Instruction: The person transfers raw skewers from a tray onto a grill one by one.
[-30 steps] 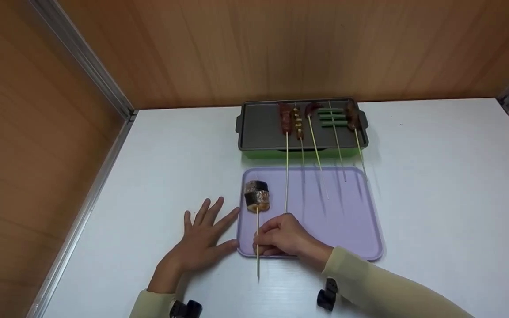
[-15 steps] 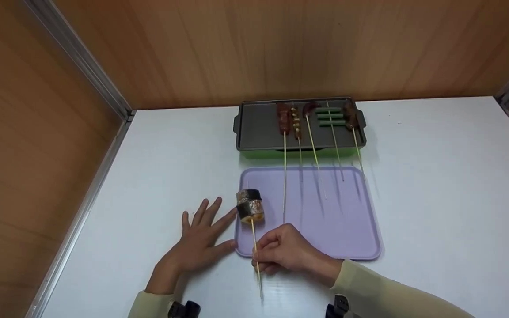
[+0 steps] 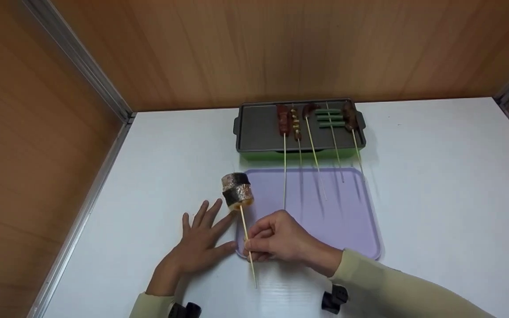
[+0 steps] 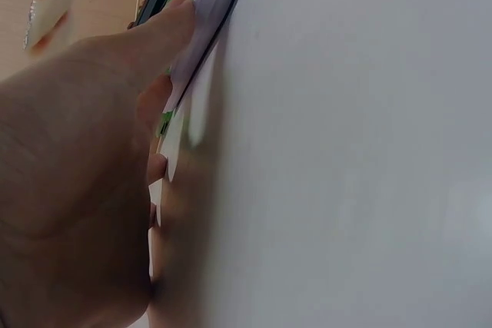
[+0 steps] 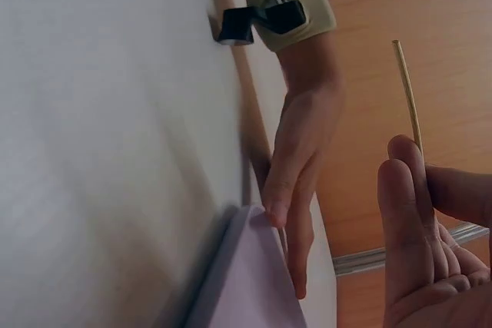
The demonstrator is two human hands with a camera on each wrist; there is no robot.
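A skewer (image 3: 237, 191) with thick pieces banded in black and silvery skin is held up over the tray's left edge, tilted left. My right hand (image 3: 281, 238) pinches its bare stick (image 5: 408, 86) between thumb and fingers. The left hand (image 3: 198, 247) lies on the table with spread fingers. Its thumb and index finger touch the left side of the lilac tray (image 3: 338, 221). In the left wrist view the skewer's food (image 4: 55, 17) hangs beyond my left hand (image 4: 69, 144).
Behind the tray stands a dark grill plate (image 3: 258, 130) on a green base. Several skewers lie on it, including red meat (image 3: 283, 121) and green sticks (image 3: 330, 118). Their handles overhang the tray. Wooden panels (image 3: 219, 53) wall the table.
The right hand has drawn the skewer toward me off the tray, then raised it up and left, beside the left fingertips. My left hand stays in place.
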